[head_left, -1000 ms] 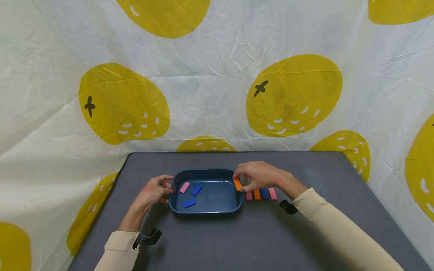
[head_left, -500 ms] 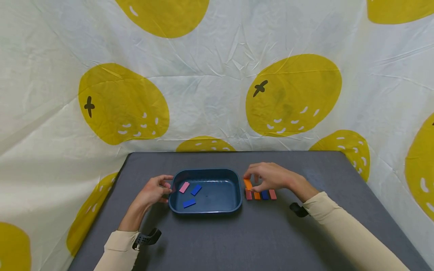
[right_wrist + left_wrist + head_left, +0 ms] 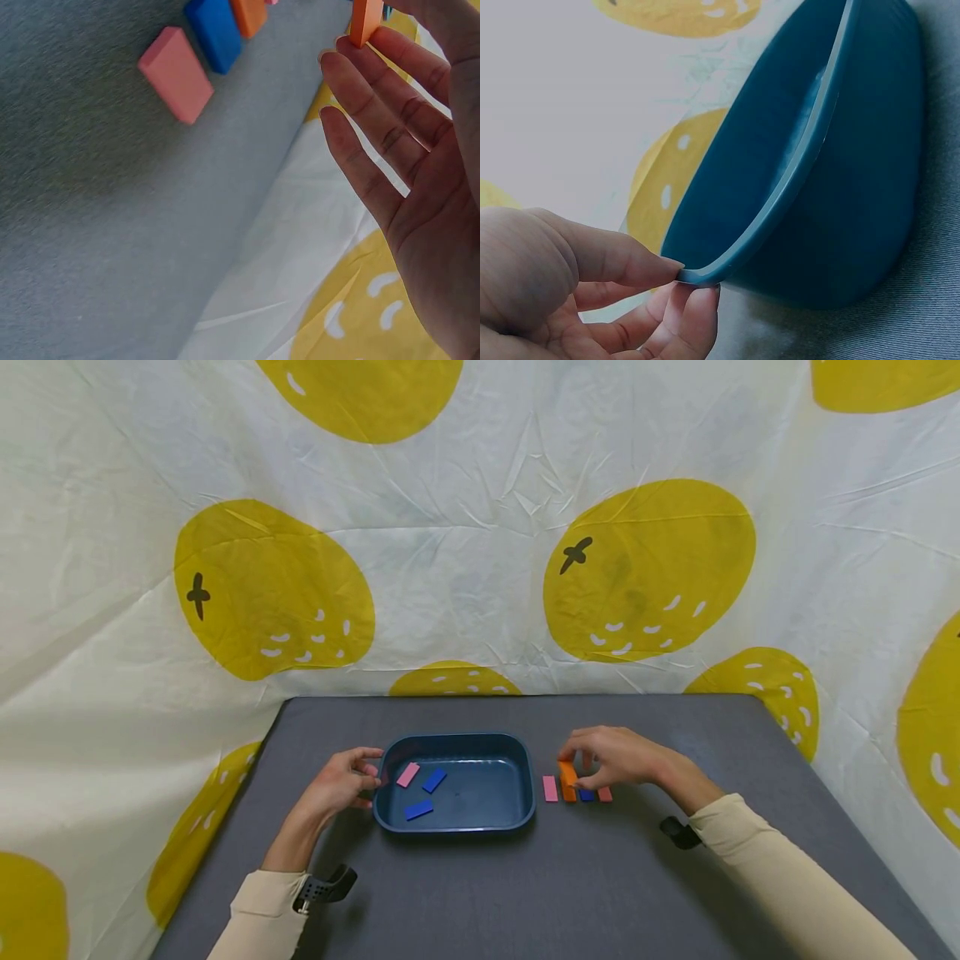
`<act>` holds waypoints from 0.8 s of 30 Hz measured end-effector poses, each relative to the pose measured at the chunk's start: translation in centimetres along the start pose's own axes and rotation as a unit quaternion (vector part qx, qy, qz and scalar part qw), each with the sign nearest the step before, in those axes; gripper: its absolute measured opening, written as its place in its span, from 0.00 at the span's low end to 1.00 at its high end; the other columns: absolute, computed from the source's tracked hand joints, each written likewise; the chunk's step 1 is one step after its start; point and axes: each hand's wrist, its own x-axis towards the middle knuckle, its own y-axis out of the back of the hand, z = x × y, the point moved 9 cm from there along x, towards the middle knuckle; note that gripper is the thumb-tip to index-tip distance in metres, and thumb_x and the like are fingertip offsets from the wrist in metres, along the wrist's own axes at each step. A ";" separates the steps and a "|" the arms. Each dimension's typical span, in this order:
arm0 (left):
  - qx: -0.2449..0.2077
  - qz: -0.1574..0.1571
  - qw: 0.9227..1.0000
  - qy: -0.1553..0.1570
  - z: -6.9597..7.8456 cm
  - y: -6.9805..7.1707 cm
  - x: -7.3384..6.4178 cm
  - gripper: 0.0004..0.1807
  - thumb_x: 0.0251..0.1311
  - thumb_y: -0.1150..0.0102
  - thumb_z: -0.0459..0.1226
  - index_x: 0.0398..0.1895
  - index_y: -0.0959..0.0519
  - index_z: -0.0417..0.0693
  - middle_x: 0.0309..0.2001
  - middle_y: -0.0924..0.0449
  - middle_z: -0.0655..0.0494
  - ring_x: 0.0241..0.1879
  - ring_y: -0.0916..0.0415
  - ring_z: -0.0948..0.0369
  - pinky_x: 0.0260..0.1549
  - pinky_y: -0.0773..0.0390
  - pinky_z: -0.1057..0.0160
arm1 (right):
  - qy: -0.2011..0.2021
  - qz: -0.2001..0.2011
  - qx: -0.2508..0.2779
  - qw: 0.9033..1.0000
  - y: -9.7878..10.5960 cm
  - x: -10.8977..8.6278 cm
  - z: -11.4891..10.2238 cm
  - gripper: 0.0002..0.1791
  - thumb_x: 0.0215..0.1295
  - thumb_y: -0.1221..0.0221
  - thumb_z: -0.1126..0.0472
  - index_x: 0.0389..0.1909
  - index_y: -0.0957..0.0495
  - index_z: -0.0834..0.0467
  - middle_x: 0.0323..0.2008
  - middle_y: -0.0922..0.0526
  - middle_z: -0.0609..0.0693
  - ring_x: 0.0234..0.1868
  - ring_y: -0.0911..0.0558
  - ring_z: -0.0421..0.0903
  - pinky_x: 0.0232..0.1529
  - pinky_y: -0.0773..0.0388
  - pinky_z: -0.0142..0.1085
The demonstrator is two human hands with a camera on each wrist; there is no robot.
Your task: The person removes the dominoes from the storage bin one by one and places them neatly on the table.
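My left hand (image 3: 339, 787) pinches the left rim of a dark blue plastic tray (image 3: 483, 797). In the left wrist view the thumb lies on the tray's rim (image 3: 780, 196) with fingertips beneath it. Above the table my right hand (image 3: 621, 754) pinches an orange block (image 3: 365, 22) between thumb and index finger, the other fingers spread. In the head view that block overlaps the row at the tray's right: a pink block (image 3: 550, 788), an orange block (image 3: 250, 15), a blue block (image 3: 214, 34) and another pink block (image 3: 176, 73).
Inside the tray lie a pink block (image 3: 408, 775) and two blue blocks, one (image 3: 434, 781) behind the other (image 3: 418, 810). The grey table (image 3: 480, 902) ends at the back against a white cloth (image 3: 457, 585) with yellow fruit prints.
My right hand has moved right with the orange block, from the tray's right rim to over the row of blocks. The left hand and the tray have stayed in place.
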 end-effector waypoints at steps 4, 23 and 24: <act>0.001 0.002 1.000 0.001 0.0 0.0 0.1 0.26 0.68 0.46 0.24 0.70 0.31 0.37 0.45 0.30 0.40 0.46 0.19 0.45 0.30 0.15 0.56 | 0.000 0.007 -0.002 1.000 -0.1 -0.6 0.6 0.20 0.62 0.30 0.51 0.54 0.17 0.50 0.50 0.18 0.41 0.39 0.18 0.41 0.39 0.21 0.35; -0.005 0.005 1.000 0.003 -0.4 0.1 0.3 0.26 0.68 0.46 0.24 0.69 0.30 0.39 0.45 0.29 0.41 0.46 0.19 0.45 0.30 0.15 0.57 | -0.021 0.014 -0.007 1.000 -0.7 -3.1 3.0 0.21 0.62 0.30 0.50 0.53 0.16 0.53 0.48 0.17 0.45 0.38 0.18 0.41 0.39 0.21 0.36; -0.004 0.005 1.000 0.003 -0.4 0.1 0.3 0.26 0.68 0.46 0.24 0.69 0.30 0.39 0.45 0.29 0.41 0.46 0.19 0.45 0.30 0.15 0.56 | -0.022 0.015 -0.009 1.000 -0.7 -3.2 3.2 0.20 0.61 0.29 0.50 0.53 0.16 0.53 0.48 0.17 0.45 0.38 0.19 0.41 0.38 0.21 0.35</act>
